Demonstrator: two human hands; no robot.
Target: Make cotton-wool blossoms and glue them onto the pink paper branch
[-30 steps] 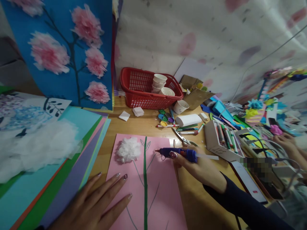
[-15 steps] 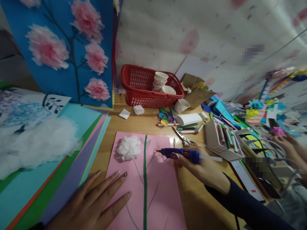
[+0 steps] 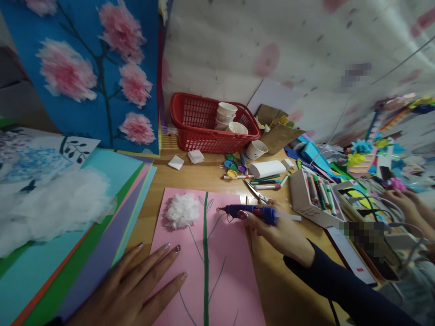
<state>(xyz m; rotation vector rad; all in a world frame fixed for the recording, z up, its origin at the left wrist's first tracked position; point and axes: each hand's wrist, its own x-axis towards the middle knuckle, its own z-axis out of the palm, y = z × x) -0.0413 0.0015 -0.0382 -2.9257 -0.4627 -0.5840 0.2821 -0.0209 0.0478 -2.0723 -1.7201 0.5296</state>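
A blue hot glue gun (image 3: 251, 213) is gripped in my right hand (image 3: 283, 237), its nozzle at the pink paper (image 3: 238, 271) near the top of a drawn branch. A clear glue stick juts from the gun's rear. My left hand (image 3: 139, 280) lies flat with fingers spread over the paper's left edge, holding nothing. On the paper, a white tissue flower (image 3: 182, 210) sits at the upper left. Down the middle runs a thick green stem (image 3: 205, 253), with thin drawn branches and two small leaves.
Coloured sheets (image 3: 102, 240) with white tissue (image 3: 68, 208) lie at the left. Behind stands a red basket (image 3: 217, 140) with paper cups. Scissors (image 3: 256, 192) and a marker box (image 3: 316, 199) are to the right. At far right are another person's hands (image 3: 404, 203).
My right hand has moved the glue gun slightly left and up, shifting its nozzle toward the small leaves. My left hand stays in place.
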